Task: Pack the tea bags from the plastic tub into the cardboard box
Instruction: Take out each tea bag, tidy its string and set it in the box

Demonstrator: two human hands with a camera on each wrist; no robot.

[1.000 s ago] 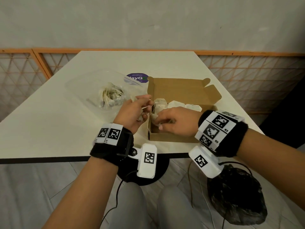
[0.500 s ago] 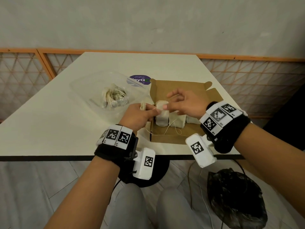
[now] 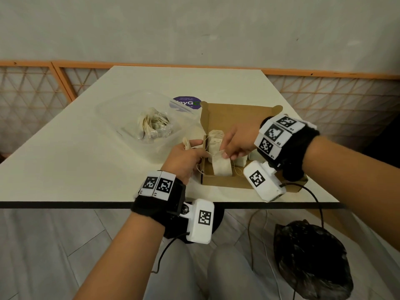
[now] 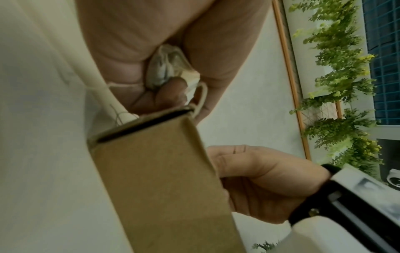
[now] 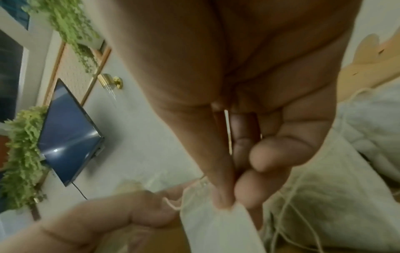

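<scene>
The open cardboard box sits near the table's front edge, with several white tea bags standing inside. My right hand hovers over the box and pinches the top corner of one tea bag, which hangs into the box. My left hand rests at the box's left wall, gripping a crumpled tea bag with its string looped out. The clear plastic tub lies to the left with a pile of tea bags in it.
A purple round sticker lies behind the tub. The box lid stands open at the back. A black plastic bag sits on the floor under the table's right side. An orange-framed lattice fence runs behind the table.
My right hand lifted out of the box, then came back down pinching a tea bag into the front left part. My left hand stayed at the box's left wall.
</scene>
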